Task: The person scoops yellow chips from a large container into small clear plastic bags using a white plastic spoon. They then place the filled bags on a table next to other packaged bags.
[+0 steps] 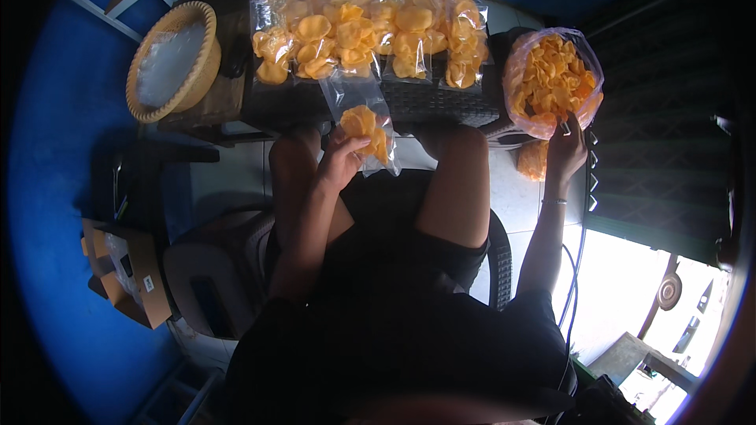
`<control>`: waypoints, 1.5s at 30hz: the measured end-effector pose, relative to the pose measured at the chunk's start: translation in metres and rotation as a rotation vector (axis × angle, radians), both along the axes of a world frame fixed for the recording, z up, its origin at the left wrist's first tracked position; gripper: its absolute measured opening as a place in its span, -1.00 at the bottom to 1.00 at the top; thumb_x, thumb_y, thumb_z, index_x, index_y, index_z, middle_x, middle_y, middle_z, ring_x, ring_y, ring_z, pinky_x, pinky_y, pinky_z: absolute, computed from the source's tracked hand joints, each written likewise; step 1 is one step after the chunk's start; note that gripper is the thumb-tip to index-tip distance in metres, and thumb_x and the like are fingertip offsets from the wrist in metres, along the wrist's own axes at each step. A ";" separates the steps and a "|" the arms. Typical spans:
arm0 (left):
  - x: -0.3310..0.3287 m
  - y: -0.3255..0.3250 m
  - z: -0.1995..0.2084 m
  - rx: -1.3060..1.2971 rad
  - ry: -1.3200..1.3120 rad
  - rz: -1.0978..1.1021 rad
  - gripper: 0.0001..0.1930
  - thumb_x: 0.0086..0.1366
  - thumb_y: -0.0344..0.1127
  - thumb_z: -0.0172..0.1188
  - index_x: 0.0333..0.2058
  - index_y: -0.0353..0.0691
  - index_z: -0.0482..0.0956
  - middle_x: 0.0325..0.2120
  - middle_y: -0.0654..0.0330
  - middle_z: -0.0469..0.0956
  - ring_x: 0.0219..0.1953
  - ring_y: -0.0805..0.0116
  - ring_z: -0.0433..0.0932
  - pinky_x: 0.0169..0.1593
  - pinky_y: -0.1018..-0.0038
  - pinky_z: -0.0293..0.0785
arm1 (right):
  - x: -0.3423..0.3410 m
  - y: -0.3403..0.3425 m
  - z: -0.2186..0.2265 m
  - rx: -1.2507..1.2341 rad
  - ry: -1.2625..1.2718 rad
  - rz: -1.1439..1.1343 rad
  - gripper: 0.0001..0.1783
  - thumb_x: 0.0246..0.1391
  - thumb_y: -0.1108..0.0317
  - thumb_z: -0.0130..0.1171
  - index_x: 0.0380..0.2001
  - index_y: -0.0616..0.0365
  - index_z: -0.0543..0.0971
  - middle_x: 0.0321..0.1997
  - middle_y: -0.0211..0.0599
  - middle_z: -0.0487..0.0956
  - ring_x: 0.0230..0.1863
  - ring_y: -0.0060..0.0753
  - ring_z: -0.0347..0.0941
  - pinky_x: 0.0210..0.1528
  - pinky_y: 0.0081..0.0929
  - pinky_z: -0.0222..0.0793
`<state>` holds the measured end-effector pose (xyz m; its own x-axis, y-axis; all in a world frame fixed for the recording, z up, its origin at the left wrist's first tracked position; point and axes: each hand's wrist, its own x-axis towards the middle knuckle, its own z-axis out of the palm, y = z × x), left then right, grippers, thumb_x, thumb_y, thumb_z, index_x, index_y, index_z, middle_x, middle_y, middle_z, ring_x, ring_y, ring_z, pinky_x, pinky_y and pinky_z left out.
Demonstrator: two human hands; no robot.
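Head view: left hand (340, 162) with a small bag (364, 114), right hand (568, 149) at a big bag (513, 88) of chips (554, 69).
Left of the desk (449, 112), a basket (204, 79); at its near edge, the left fingers grip the small bag; on it, filled bags (358, 31); to its right, the right fingers reach the big bag, their grip I cannot tell.
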<state>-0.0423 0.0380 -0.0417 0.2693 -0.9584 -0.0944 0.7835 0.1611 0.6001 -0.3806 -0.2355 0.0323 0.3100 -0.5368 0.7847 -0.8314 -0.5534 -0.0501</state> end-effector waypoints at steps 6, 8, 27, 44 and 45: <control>-0.001 -0.002 0.007 0.028 -0.090 0.044 -0.40 0.22 -0.43 0.11 0.25 -0.34 0.23 0.09 -0.17 0.43 -0.01 -0.06 0.56 0.12 0.07 0.47 | -0.003 -0.003 -0.003 0.108 -0.152 -0.117 -0.76 0.03 0.18 0.41 -0.22 -0.04 0.71 -0.65 -0.22 0.60 -0.68 -0.31 0.52 -0.60 -0.34 0.36; -0.002 -0.003 0.010 0.018 -0.103 0.051 -0.40 0.22 -0.43 0.11 0.25 -0.34 0.24 0.10 -0.18 0.43 -0.01 -0.08 0.56 0.12 0.06 0.47 | -0.003 -0.005 -0.003 0.095 -0.194 -0.102 -0.76 0.03 0.17 0.42 -0.23 -0.07 0.71 -0.67 -0.24 0.60 -0.71 -0.38 0.50 -0.61 -0.36 0.35; -0.001 -0.005 0.010 -0.006 -0.161 0.001 -0.48 0.24 -0.39 0.09 0.18 -0.37 0.28 0.17 -0.29 0.37 0.05 -0.06 0.54 0.11 0.06 0.49 | 0.000 -0.003 0.018 0.116 -0.416 -0.168 -0.80 0.03 0.24 0.42 -0.34 0.10 0.69 -0.34 -0.44 0.72 -0.34 -0.47 0.62 -0.29 -0.47 0.50; -0.005 -0.003 0.005 0.066 -0.170 0.071 -0.55 0.23 -0.43 0.15 0.10 -0.36 0.39 -0.04 -0.02 0.58 -0.12 0.18 0.64 0.04 0.29 0.53 | -0.004 -0.009 0.036 0.314 -0.712 0.016 -0.67 0.06 0.27 0.41 -0.24 0.33 0.64 -0.35 -0.19 0.71 -0.54 -0.54 0.60 -0.54 -0.64 0.55; -0.005 -0.004 0.004 0.103 -0.208 0.089 -0.56 0.24 -0.43 0.17 0.10 -0.35 0.40 -0.05 0.01 0.58 -0.11 0.22 0.63 0.04 0.31 0.52 | -0.006 -0.011 0.036 0.298 -0.723 0.019 -0.68 0.07 0.28 0.40 -0.24 0.34 0.64 -0.34 -0.18 0.71 -0.53 -0.54 0.60 -0.53 -0.64 0.57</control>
<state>-0.0475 0.0343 -0.0382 0.3761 -0.9183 -0.1235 0.6268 0.1540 0.7638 -0.3869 -0.2466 0.0688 -0.2119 -0.7566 0.6186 -0.5260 -0.4451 -0.7247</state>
